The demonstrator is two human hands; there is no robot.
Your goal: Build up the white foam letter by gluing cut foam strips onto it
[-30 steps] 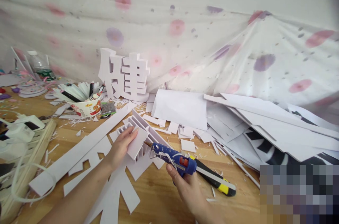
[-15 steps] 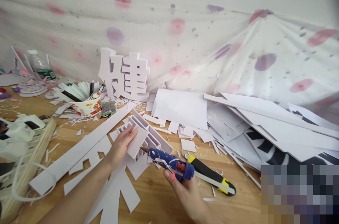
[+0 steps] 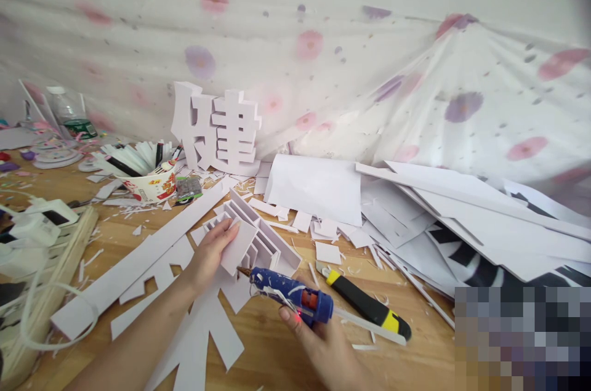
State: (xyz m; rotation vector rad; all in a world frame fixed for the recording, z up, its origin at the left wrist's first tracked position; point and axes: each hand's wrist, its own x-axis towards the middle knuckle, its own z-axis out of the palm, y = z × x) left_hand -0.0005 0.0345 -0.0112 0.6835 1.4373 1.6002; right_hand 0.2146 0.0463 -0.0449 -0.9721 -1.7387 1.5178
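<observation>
My left hand [image 3: 213, 254] pinches a small white foam board piece [image 3: 239, 244], tilted up in front of a white foam board frame [image 3: 269, 242] with thin upright walls. In my right hand [image 3: 318, 342] is a blue hot glue gun [image 3: 290, 294] with a small red light lit. Its brass nozzle meets or nearly meets the lower right edge of the held piece; exact contact cannot be made out. A white glue stick [image 3: 369, 326] sticks out of the gun's rear, passing over a black and yellow utility knife [image 3: 362, 298] on the table.
A white foam character [image 3: 235, 132] stands at the back beside a paper tub [image 3: 150, 186] of pens. Foam sheets [image 3: 489, 218] are piled on the right. Cut strips [image 3: 133, 268] and scraps cover the wooden table [image 3: 272, 348]. Chargers on a power strip [image 3: 41, 231] lie at left.
The glue gun in my right hand has moved slightly left and down, its nozzle travelling along the edge of the foam board piece. My left hand has hardly moved.
</observation>
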